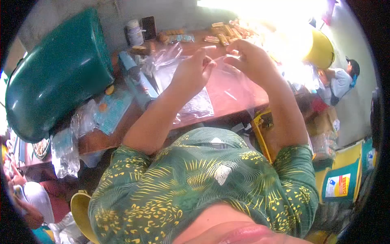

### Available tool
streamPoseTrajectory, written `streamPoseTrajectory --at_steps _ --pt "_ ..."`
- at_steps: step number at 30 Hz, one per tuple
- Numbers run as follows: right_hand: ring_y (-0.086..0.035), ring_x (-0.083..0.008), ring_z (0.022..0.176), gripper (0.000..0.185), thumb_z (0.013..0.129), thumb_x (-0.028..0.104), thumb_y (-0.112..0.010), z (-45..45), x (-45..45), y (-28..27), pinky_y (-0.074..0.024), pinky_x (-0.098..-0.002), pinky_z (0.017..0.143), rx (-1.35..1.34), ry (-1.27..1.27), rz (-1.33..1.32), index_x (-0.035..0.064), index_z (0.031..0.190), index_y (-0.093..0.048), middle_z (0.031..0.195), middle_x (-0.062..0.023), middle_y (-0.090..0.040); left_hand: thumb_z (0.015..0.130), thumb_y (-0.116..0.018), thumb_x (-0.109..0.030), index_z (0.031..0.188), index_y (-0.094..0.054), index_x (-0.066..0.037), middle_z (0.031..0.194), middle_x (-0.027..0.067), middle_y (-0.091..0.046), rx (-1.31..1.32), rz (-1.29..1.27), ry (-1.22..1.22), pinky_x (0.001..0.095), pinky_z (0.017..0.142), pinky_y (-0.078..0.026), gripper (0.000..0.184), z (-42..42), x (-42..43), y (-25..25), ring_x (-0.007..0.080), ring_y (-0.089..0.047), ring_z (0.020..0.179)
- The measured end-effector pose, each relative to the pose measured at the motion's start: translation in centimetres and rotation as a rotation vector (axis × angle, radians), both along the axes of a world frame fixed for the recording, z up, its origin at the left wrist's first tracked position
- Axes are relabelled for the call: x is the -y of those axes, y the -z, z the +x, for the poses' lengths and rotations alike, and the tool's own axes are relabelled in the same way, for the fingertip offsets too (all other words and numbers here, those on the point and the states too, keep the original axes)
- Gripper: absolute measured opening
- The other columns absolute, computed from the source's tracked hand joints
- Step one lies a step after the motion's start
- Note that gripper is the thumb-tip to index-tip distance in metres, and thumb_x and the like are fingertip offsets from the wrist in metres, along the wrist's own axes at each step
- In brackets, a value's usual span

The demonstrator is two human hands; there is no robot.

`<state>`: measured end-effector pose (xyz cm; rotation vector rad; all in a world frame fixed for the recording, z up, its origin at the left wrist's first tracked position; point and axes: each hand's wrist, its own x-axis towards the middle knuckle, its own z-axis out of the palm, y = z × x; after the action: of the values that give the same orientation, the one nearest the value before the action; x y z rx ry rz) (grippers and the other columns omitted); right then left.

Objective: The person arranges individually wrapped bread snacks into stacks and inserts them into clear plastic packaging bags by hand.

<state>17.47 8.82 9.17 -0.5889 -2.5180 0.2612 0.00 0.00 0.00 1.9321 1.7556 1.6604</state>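
My left hand (196, 68) is raised over the table, thumb and fingers drawn together at the edge of a clear plastic bag (233, 87). On the other side, my right hand (248, 59) pinches the same edge with bent fingers. The see-through bag hangs down between both hands, and its outline is faint. Beneath my left forearm lies a stack of clear plastic bags (199, 103) on the brown table (183, 123). Just beyond my hands is a pile of small packed snack sticks (227, 31), partly washed out by glare.
A large green tub (61, 77) lies tilted at the left. A white jar (135, 33) and a dark phone (149, 27) stand at the back. A yellow bucket (321, 49) is at the right, near a person in a cap (341, 83). Another person (36, 199) sits lower left.
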Motion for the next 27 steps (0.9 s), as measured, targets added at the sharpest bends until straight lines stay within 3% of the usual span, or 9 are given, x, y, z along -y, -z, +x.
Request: streamPoseTrajectory --at_steps 5,10,13,15,18,21,23,25,27 --pt "-0.062 -0.0210 0.070 0.021 0.087 0.025 -0.075 3.4 -1.1 2.6 -0.0498 -0.0357 0.066 0.013 -0.071 -0.220 0.0047 0.091 -0.071 0.075 -0.0099 -0.065 0.092 -0.067 -0.010 0.125 -0.059 -0.008 0.094 0.0115 -0.071 -0.153 -0.028 0.071 0.0363 0.080 -0.054 0.034 0.5 -0.7 1.4 0.0267 -0.070 0.089" --pt "-0.060 -0.0377 0.081 0.032 0.096 0.030 -0.059 4.9 -2.7 4.6 -0.0465 -0.0450 0.074 -0.148 -0.047 0.231 0.0046 0.077 -0.066 0.072 -0.0142 -0.061 0.093 -0.067 -0.010 0.112 -0.067 -0.008 0.086 0.0105 -0.069 0.101 -0.005 0.189 0.0335 0.073 -0.054 0.019 4.0 -3.8 1.3 0.0216 -0.069 0.082" --pt "-0.062 -0.0362 0.082 0.033 0.096 0.031 -0.060 6.6 -6.2 4.2 -0.0479 -0.0446 0.074 -0.217 -0.067 0.163 0.0042 0.078 -0.066 0.076 -0.0148 -0.065 0.094 -0.066 -0.012 0.106 -0.071 -0.006 0.091 0.0036 -0.072 0.031 -0.489 0.902 0.0343 0.073 -0.053 0.015 4.5 -5.4 1.1 0.0134 -0.064 0.078" --pt "-0.062 -0.0353 0.077 0.032 0.096 0.030 -0.061 8.2 -9.6 4.6 -0.0493 -0.0428 0.072 -0.200 0.037 0.095 0.0024 0.082 -0.066 0.079 -0.0175 -0.065 0.092 -0.067 -0.011 0.099 -0.074 -0.005 0.087 0.0037 -0.073 0.083 -1.016 1.085 0.0344 0.072 -0.053 0.012 8.2 -5.5 -0.9 0.0153 -0.064 0.077" --pt "-0.057 -0.0260 0.064 0.030 0.095 0.030 -0.067 10.9 -15.2 4.3 -0.0477 -0.0372 0.062 -0.039 0.150 0.007 0.0011 0.084 -0.065 0.074 -0.0150 -0.062 0.090 -0.067 -0.008 0.096 -0.074 -0.003 0.087 0.0035 -0.073 -0.229 -0.782 0.912 0.0345 0.071 -0.053 0.010 8.4 -11.5 -0.5 0.0153 -0.065 0.078" --pt "-0.058 -0.0151 0.068 0.028 0.094 0.032 -0.068 13.9 -23.9 4.0 -0.0489 -0.0327 0.064 -0.222 0.207 -0.464 0.0043 0.091 -0.067 0.077 -0.0043 -0.065 0.095 -0.055 0.000 0.091 -0.074 -0.003 0.092 0.0055 -0.071 0.361 -0.422 0.628 0.0300 0.074 -0.053 0.019 5.1 -19.2 3.1 0.0145 -0.065 0.080" --pt "-0.065 -0.0178 0.087 0.043 0.092 0.043 -0.069 16.3 -31.3 5.0 -0.0533 -0.0333 0.079 -0.295 0.205 -0.483 0.0045 0.110 -0.068 0.095 -0.0082 -0.071 0.104 -0.051 -0.012 0.122 -0.063 -0.002 0.115 0.0127 -0.069 0.356 0.016 0.283 0.0309 0.087 -0.051 0.024 0.9 -25.4 4.4 0.0166 -0.066 0.100" --pt "-0.065 -0.0188 0.096 0.048 0.090 0.043 -0.071 18.0 -36.7 6.7 -0.0514 -0.0332 0.089 -0.413 0.184 -0.517 0.0042 0.118 -0.066 0.102 -0.0089 -0.071 0.105 -0.051 -0.018 0.144 -0.045 -0.002 0.134 0.0142 -0.059 0.483 -0.079 -0.109 0.0347 0.102 -0.045 0.043 -0.6 -29.1 4.4 0.0222 -0.060 0.119" --pt "-0.065 -0.0220 0.102 0.052 0.090 0.044 -0.071 18.5 -37.9 4.6 -0.0498 -0.0345 0.094 -0.178 0.344 -0.443 0.0041 0.123 -0.064 0.109 -0.0106 -0.070 0.105 -0.052 -0.023 0.149 -0.040 -0.002 0.139 0.0144 -0.055 0.325 -0.100 -0.345 0.0364 0.106 -0.043 0.050 -6.8 -34.0 12.5 0.0251 -0.056 0.126"
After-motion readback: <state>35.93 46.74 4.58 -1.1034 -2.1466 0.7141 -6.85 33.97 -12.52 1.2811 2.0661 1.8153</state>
